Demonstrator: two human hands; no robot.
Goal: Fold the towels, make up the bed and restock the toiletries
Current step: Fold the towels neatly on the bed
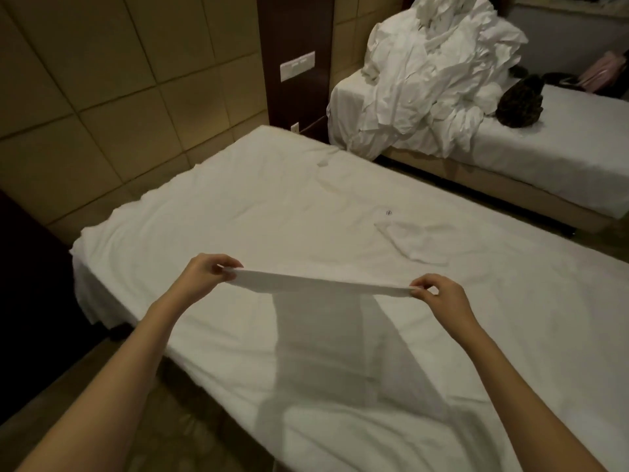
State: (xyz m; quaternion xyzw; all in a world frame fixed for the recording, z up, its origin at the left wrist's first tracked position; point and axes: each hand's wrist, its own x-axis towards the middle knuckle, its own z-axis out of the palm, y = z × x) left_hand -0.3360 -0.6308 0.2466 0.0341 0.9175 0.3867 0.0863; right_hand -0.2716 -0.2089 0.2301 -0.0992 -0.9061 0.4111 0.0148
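1. Towel (320, 284): white, held in the air above the near bed (238, 206), stretched taut between both hands. Seen nearly edge-on as a thin band; its shadow falls on the sheet below it.
2. Long axis: runs left to right across the view, left end slightly farther from the camera than the right. Flat face looks roughly level; whether any cloth hangs below the band, cannot tell.
3. Left hand (204, 272): fingers curled, thumb and fingertips pinching the towel's left end.
4. Right hand (439, 294): same pinch on the right end, fingers curled over the edge.
5. Judged step: towel being squared up in the air ahead of a fold or lay-down on the bed.
6. Risks (judgement): both grips are fingertip pinches only, so a tug could pull a corner free and let the towel drop. Uneven tension would skew the edges and give a crooked fold.
7. Surroundings: a smaller white cloth (418, 240) lies flat on the near bed, well apart to the right. The far bed (561, 144) carries a heap of crumpled white linen (435, 73) and a dark patterned item (520, 102).
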